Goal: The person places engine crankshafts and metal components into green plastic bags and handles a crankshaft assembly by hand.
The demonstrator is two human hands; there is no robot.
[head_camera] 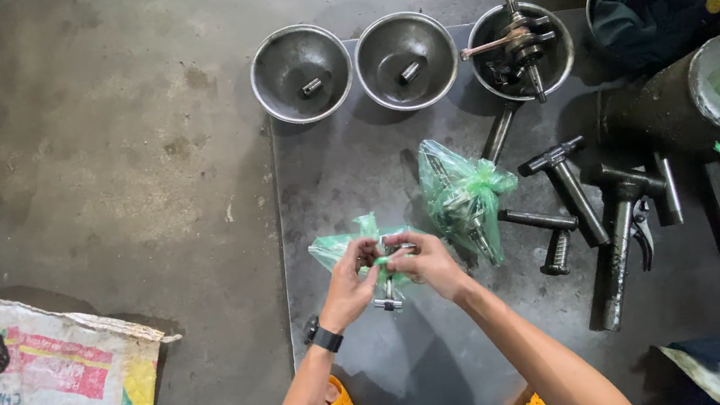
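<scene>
A person crouched over a dark steel plate (349,185) on a concrete floor works both hands at a small green plastic bag (338,249) wrapped round a metal engine part (388,298). The left hand (350,284) pinches the bag's gathered plastic between thumb and fingers; the right hand (424,263) is curled over the top of the bundle, fingertips pressed into the same plastic, so the bag sits between the two hands and just above the plate, with the part's steel end poking out below them. A second bagged part (462,199) lies just beside the right hand, and three metal bowls (298,73) line the plate's far edge. Hammers (563,177) and steel rods rest to the right, well apart from the hands. The thin plastic looks liable to tear under the pull, and the heavy, likely oily part could slip out and drop onto the plate near the person's feet. A printed woven sack (53,387) lies on the floor to the left.
</scene>
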